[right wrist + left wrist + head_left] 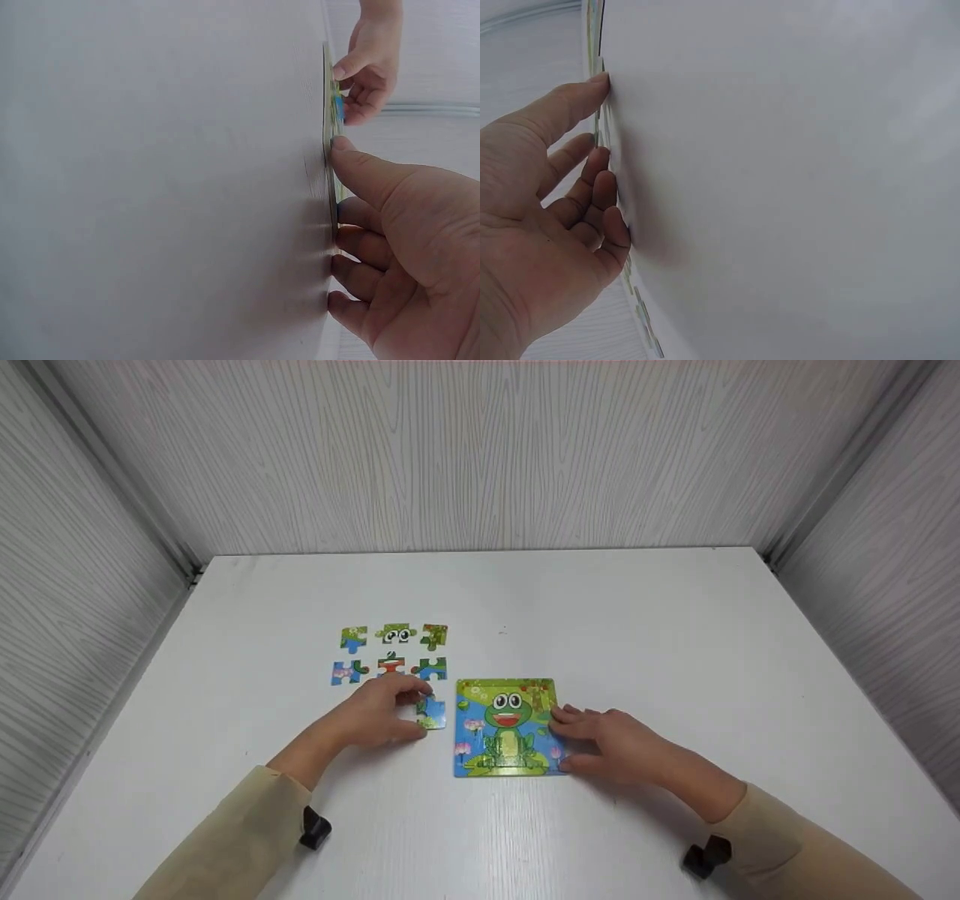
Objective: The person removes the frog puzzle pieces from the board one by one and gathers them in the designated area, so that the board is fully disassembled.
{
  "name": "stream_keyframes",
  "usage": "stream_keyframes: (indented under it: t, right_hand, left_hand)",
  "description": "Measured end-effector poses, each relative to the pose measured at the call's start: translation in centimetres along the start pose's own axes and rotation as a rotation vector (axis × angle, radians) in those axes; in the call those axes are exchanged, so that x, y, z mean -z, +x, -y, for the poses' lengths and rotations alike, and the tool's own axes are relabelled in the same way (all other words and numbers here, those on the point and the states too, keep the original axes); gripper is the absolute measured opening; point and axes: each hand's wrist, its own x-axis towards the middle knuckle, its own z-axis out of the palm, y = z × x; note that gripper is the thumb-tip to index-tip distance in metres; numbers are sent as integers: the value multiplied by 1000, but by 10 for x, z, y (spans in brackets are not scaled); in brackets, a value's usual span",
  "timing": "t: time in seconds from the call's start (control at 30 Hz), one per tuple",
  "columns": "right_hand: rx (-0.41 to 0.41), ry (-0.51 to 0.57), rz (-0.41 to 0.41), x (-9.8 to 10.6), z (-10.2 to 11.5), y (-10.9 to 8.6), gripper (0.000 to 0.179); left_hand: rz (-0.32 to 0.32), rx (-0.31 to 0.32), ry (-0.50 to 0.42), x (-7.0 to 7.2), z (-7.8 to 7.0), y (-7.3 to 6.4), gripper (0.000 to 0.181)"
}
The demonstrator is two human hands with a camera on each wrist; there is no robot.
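In the head view my left hand (379,711) pinches a blue and green puzzle piece (433,714) between thumb and fingers, low over the white table. The left wrist view shows this left hand (551,195) from the side, with the piece a thin edge at its fingertips. Just right of it lies a square frog puzzle board (508,720), a smiling green frog printed on it. My right hand (619,746) rests at the board's right edge, thumb by the near corner and fingers spread along the side. In the right wrist view, fingertips (341,145) touch the board's edge.
Several loose puzzle pieces lie in two rows behind my left hand, among them one with frog eyes (396,634) and one with a red mouth (391,665). Pale wood-grain panels (480,457) wall the table (675,622) at the back and sides.
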Motion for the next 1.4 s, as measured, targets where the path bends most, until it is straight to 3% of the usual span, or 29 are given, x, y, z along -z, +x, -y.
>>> stream_keyframes:
  t: [0.4, 0.63, 1.03, 1.23, 1.4]
  right_hand:
    - [17, -2, 1, 1, -3, 1, 65]
    - [48, 0, -21, 2, -3, 1, 64]
    - [63, -18, -15, -1, -3, 1, 65]
    - [48, -7, -3, 1, -2, 1, 65]
    - [47, -1, 0, 0, -3, 0, 65]
  left_hand:
    - [16, 12, 16, 2, -3, 3, 56]
    - [19, -16, -5, 3, -2, 4, 54]
    - [23, 21, -1, 3, -5, 0, 60]
    - [3, -67, 18, 7, -16, 0, 56]
    - [18, -137, 21, 2, -41, 0, 56]
